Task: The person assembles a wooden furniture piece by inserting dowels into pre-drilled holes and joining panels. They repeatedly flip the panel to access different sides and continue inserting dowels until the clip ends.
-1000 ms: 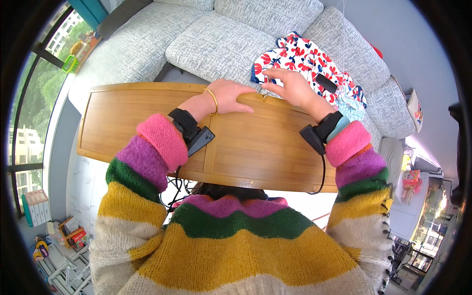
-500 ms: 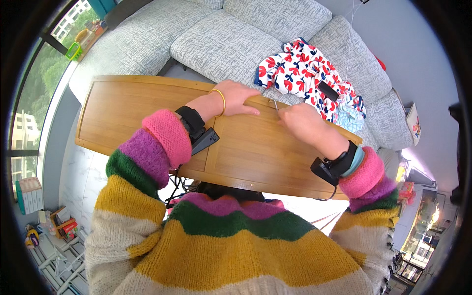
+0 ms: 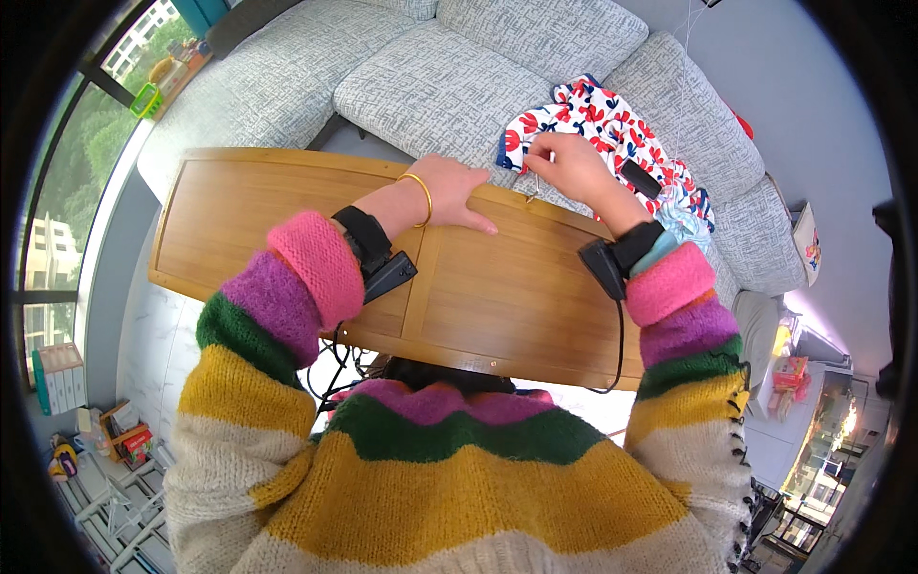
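Observation:
My left hand (image 3: 442,196) rests on the far edge of a long wooden panel (image 3: 306,206), its thumb spread away from the fingers and nothing held. A gold bangle and a black strap ring that wrist. Just to its right, my right hand (image 3: 571,165) is raised over the same edge, fingers pinched on a thin metal tool, seemingly a hex key (image 3: 535,187). The tool's lower end meets the panel near its far rim; exactly what it engages is too small to make out. The fingertips partly cover its upper end.
A grey patterned sofa (image 3: 440,86) stands beyond the panel. On its seat lie a red, white and blue printed cloth (image 3: 612,120) and a dark phone-like object (image 3: 641,179). A black cable (image 3: 620,354) hangs from my right wrist. Windows line the left side.
My right hand has swung up and away from me, from above the panel to beyond its far edge, turning the metal tool with it. My left hand has barely shifted.

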The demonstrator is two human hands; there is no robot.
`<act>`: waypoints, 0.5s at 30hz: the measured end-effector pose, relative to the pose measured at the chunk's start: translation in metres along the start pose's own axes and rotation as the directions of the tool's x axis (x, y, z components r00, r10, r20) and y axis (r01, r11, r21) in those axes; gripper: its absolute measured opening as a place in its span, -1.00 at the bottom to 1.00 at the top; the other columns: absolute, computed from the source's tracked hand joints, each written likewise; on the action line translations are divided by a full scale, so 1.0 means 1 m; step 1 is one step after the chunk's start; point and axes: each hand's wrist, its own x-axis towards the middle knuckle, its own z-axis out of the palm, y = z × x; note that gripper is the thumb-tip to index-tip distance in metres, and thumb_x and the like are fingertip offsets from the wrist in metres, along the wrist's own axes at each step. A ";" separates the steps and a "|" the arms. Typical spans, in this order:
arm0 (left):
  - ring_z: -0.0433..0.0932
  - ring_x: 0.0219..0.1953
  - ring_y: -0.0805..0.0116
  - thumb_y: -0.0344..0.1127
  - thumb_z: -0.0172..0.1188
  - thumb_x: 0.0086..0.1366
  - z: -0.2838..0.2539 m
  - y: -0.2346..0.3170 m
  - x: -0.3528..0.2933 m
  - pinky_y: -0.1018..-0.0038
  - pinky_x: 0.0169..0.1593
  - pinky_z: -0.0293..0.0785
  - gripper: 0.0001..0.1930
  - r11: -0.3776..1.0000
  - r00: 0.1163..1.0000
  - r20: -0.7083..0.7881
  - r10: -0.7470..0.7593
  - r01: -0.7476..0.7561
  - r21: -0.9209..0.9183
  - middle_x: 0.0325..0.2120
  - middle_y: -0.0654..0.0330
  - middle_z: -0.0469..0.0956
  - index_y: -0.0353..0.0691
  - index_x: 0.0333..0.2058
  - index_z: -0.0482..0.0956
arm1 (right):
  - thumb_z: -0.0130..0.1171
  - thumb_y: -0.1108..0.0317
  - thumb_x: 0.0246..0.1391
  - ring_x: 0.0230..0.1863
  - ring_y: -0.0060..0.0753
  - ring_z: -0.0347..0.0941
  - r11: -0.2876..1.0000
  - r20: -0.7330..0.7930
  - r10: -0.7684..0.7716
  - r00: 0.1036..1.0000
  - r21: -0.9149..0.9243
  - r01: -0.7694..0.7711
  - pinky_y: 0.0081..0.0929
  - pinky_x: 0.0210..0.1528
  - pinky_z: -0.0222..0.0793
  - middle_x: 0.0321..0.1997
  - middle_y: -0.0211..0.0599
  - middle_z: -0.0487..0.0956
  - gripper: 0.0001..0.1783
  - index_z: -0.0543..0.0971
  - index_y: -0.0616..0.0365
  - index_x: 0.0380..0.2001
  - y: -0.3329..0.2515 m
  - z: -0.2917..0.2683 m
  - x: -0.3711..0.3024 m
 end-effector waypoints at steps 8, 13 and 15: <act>0.54 -0.24 -0.02 0.50 0.09 -0.13 -0.012 0.010 -0.005 0.20 -0.17 0.44 -0.19 0.986 0.983 0.077 -0.164 0.163 0.020 -0.37 -0.07 0.57 -0.24 -0.28 0.51 | 0.06 0.28 0.01 -0.42 -0.06 0.50 0.934 0.197 -0.095 0.976 -0.320 0.155 -0.19 -0.39 0.43 -0.50 -0.16 0.54 -0.81 0.47 0.18 -0.53 -0.015 -0.018 -0.081; 0.54 -0.22 -0.02 0.50 0.10 -0.15 -0.010 0.008 -0.002 0.21 -0.15 0.44 -0.18 0.986 0.983 0.076 -0.166 0.163 0.046 -0.34 -0.08 0.57 -0.25 -0.28 0.52 | 0.08 0.28 -0.01 -0.43 -0.08 0.50 0.912 0.283 -0.311 0.907 -0.182 0.369 -0.22 -0.40 0.43 -0.49 -0.18 0.55 -0.82 0.48 0.16 -0.53 -0.035 -0.018 -0.068; 0.55 -0.20 0.03 0.54 0.04 -0.15 -0.009 0.008 -0.001 0.23 -0.13 0.45 -0.14 0.988 0.985 0.088 -0.149 0.144 0.055 -0.31 -0.03 0.58 -0.22 -0.24 0.54 | 0.10 0.27 -0.01 -0.43 -0.08 0.50 0.886 0.327 -0.345 0.880 -0.196 0.420 -0.23 -0.40 0.42 -0.49 -0.20 0.55 -0.83 0.49 0.14 -0.52 -0.040 -0.014 -0.054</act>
